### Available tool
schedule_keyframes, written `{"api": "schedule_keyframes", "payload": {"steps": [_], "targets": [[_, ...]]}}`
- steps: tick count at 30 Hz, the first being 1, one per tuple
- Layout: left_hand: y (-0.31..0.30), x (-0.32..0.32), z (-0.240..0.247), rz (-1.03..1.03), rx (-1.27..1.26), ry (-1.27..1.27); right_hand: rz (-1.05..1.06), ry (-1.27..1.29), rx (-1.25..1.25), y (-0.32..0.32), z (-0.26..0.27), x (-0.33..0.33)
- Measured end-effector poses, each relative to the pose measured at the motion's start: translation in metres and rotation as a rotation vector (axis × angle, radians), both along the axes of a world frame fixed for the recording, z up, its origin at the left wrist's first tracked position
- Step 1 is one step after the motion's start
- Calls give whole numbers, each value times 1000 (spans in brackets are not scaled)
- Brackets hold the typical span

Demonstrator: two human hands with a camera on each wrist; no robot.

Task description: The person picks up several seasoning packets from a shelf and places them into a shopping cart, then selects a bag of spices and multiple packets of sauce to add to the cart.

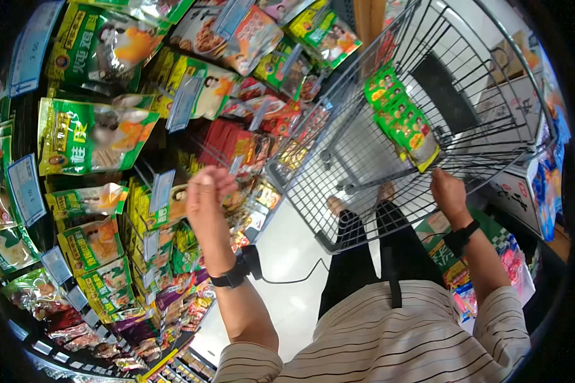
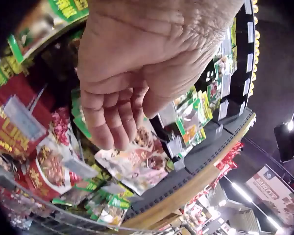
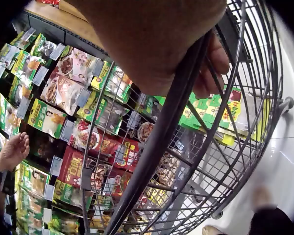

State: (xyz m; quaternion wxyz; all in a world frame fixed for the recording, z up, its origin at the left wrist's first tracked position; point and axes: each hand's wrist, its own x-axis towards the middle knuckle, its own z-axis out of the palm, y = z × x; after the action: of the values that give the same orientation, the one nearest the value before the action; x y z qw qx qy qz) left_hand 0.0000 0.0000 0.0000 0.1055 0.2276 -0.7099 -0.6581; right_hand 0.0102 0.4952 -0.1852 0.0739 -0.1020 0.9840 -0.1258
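Observation:
My left hand (image 1: 209, 204) is raised in front of the hanging food packets, its fingers loosely bent and nothing in them. Behind it in the left wrist view hangs a white and pink packet (image 2: 132, 169). A green and yellow packet (image 1: 96, 137) with a soup picture hangs to its upper left in the head view. My right hand (image 1: 448, 193) grips the dark rim bar (image 3: 159, 132) of a wire shopping cart (image 1: 338, 246), fingers curled over it. Inside the cart lie several green packets (image 1: 399, 115), overlapping each other.
Shelf racks of packets with price tags (image 1: 25, 190) line the whole left side. Stacked white boxes (image 1: 514, 198) and blue packets (image 1: 543, 185) stand right of the cart. More colourful bags (image 1: 508, 255) sit by my right arm. Pale tiled floor (image 1: 294, 274) shows between.

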Motion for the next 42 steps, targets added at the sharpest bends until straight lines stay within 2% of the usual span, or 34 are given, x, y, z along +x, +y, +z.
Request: {"api": "schedule_keyframes", "payload": {"steps": [2,3,6,9,10,14,17,20,24,26,29,32,33,35,38,39,42], "targets": [[-6,-4,-6,68,18,97,12,9,37,25,26,-2],[-60,-6,42,70,-211,93,-3,-11,-157,-59,-24,4],[-41,-24,9,77,-268,46,7,10,-84,-18,-4,2],[-48,-34,-11,-57,-579,-13,-24,-19,-76,-21,-3,1],[-54,-36,-24,-79,-611,-11,-18,-9,-85,-20,-5,2],[-77,-57,-43,94,-519,6,-20,-11,-91,-18,-4,0],[-134,-81,-55,213,-418,32,-18,21,-121,-20,-3,0],[-182,-96,-64,304,-322,-88,-48,10,-130,-21,-4,2],[-228,-118,-80,511,-322,-167,-50,-8,-144,-19,-8,3],[-251,-124,-87,505,-396,-229,-49,-60,-130,-16,-9,4],[-291,-129,-93,248,-838,-399,-28,-58,-134,-11,-15,6],[-344,-132,-94,-248,-1584,-572,-34,-119,-103,-5,-21,9],[-362,-133,-93,-365,-1686,-567,-31,-119,-103,-5,-23,10],[-384,-136,-86,-447,-1767,-622,-26,-120,-86,-4,-23,12],[-321,-144,-74,-176,-1846,-1026,-54,-174,-42,-2,-28,15],[-320,-145,-74,-157,-1882,-1093,-57,-165,-84,1,-32,16],[-315,-144,-82,-92,-1865,-989,-44,-112,-146,15,-48,23]]}}
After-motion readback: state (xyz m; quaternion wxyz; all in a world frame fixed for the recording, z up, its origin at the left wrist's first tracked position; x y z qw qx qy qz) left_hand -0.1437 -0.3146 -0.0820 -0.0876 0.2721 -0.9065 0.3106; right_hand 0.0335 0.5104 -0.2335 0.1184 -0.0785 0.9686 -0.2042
